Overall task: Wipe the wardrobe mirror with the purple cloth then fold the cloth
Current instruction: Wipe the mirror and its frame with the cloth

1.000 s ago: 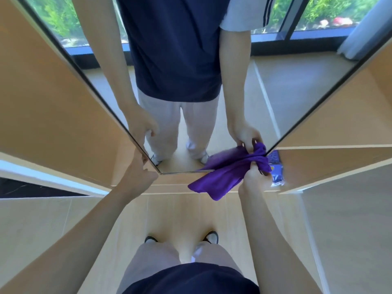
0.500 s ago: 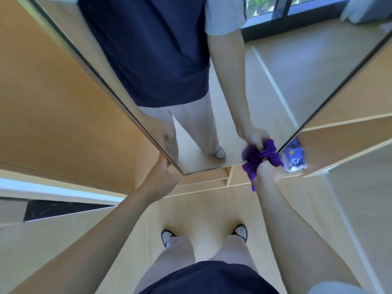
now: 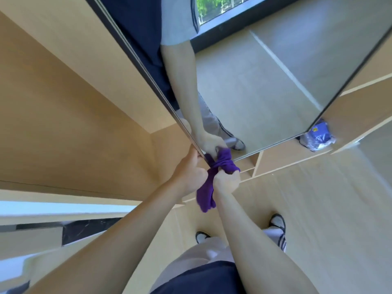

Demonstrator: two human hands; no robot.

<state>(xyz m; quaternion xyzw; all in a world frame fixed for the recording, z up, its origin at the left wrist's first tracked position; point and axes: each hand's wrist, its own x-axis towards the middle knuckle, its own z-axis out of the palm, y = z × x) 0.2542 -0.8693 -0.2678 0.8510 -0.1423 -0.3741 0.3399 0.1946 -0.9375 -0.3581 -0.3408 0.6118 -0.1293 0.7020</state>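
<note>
The wardrobe mirror [image 3: 265,85] is a tall door panel with a dark frame. It reflects my arm, my legs and the floor. My right hand [image 3: 226,180] grips the bunched purple cloth [image 3: 206,190] and presses its upper end against the mirror's bottom left corner. The rest of the cloth hangs down below my wrist. My left hand [image 3: 191,171] holds the mirror door's left edge right beside the cloth, fingers curled around the frame.
Light wooden wardrobe panels [image 3: 63,102] stand to the left and right of the mirror. A blue and white packet [image 3: 319,134] lies on a low shelf behind the mirror's lower right corner. My feet [image 3: 275,223] stand on the pale wood floor.
My right hand has carried the cloth left along the mirror's bottom edge, from the right corner to the left corner. It now sits next to my left hand, which stayed on the frame.
</note>
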